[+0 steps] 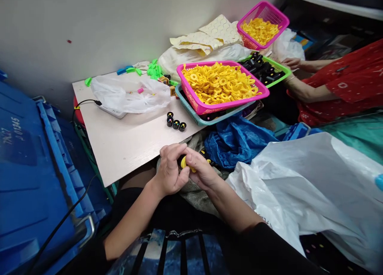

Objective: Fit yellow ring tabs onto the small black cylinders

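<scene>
Left grip [170,169] and right grip [202,172] clamped together on a yellow ring [184,163]
Both reach in from 6 o'clock, the ring mostly hidden between them, just beside the table [125,147] edge.

A pale board table [125,147] carries a crumpled white plastic bag [128,93], a flat white box [112,110] with a black cable [85,101], four small black caps [175,120] standing close together, bright green plastic bits [154,71] along its back edge, and a teal tray [191,116].
</scene>
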A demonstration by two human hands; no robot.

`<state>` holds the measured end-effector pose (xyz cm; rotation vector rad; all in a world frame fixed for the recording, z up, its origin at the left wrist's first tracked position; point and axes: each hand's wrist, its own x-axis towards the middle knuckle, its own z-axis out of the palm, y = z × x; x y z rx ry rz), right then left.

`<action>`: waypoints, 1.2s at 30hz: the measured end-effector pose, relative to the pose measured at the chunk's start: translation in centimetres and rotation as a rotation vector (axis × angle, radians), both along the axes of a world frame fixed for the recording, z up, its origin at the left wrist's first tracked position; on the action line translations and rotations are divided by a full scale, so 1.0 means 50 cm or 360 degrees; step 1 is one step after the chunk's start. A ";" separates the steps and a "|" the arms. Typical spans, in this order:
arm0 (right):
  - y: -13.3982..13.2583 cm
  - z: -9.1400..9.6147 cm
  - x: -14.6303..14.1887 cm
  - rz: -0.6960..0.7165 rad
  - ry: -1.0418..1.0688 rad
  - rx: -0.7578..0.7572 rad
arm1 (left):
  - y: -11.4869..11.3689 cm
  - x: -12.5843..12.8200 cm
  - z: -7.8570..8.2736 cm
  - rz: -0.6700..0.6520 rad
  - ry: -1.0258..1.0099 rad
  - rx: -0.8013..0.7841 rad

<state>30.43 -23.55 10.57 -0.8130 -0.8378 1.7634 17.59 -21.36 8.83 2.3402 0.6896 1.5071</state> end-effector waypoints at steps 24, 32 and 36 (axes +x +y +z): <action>-0.016 -0.049 0.014 0.0332 0.0292 0.0039 | 0.015 -0.014 0.025 -0.0529 -0.0160 -0.0573; -0.010 -0.040 0.036 0.0191 -0.0144 0.0260 | 0.018 -0.016 0.026 -0.0463 0.0055 -0.0289; -0.012 -0.045 0.044 0.0081 -0.0354 0.0381 | 0.021 -0.016 0.020 -0.0536 -0.0027 -0.0330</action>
